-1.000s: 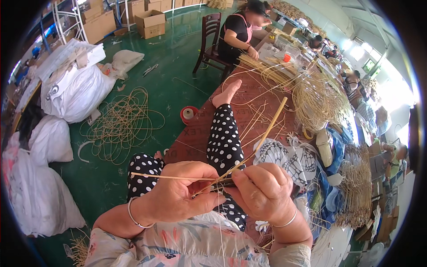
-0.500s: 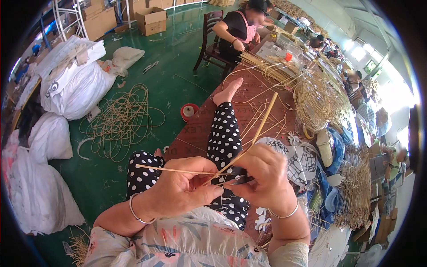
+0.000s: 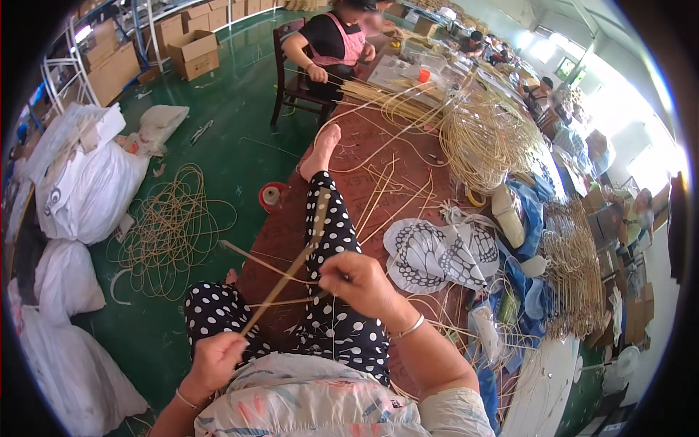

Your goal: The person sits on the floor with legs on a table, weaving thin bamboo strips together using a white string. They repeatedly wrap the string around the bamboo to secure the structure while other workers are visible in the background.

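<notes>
Below centre in the head view, the left hand is closed around the lower end of a long rattan stick, which runs from that fist toward one o'clock, across the polka-dot trouser leg, its far end blurred. At about two o'clock from the left hand, the right hand is curled shut, fingers pinched on thin rattan strands just beside the stick's middle; whether it grips the stick too cannot be told. The strands trail off toward nine o'clock. At ten o'clock from the hands a coil of cane lies on the green floor, with a red tape roll near the brown mat. Toward twelve o'clock another person sits on a chair.
</notes>
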Action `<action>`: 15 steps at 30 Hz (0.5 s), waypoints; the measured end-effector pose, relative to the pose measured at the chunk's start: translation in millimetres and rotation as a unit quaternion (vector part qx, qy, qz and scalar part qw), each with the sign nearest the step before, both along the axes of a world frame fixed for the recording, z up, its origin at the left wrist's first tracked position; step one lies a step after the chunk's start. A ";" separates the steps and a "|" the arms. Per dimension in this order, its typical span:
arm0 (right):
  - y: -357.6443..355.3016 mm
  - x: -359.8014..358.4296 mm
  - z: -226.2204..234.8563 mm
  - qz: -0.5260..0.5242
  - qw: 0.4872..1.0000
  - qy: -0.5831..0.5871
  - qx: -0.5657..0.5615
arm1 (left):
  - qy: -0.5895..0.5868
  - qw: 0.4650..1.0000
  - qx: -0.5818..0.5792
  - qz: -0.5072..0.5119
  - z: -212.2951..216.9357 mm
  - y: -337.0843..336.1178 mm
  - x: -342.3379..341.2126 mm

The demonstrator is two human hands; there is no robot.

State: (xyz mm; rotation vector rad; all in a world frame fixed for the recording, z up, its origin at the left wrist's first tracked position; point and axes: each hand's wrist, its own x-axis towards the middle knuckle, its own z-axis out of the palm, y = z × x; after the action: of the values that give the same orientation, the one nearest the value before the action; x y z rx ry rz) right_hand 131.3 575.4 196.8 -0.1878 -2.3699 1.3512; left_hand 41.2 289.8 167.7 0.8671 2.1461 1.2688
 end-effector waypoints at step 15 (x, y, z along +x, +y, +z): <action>110.6 19.6 -189.4 -0.485 0.779 -0.397 -0.005 | -0.066 0.726 -0.195 0.656 -176.6 -349.0 11.9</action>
State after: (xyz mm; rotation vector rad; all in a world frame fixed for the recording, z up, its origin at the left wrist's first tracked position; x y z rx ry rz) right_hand 150.9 686.0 7.4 -1.9963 -2.1444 0.7781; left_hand 53.1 -59.2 -8.9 -1.1547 2.7058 1.1658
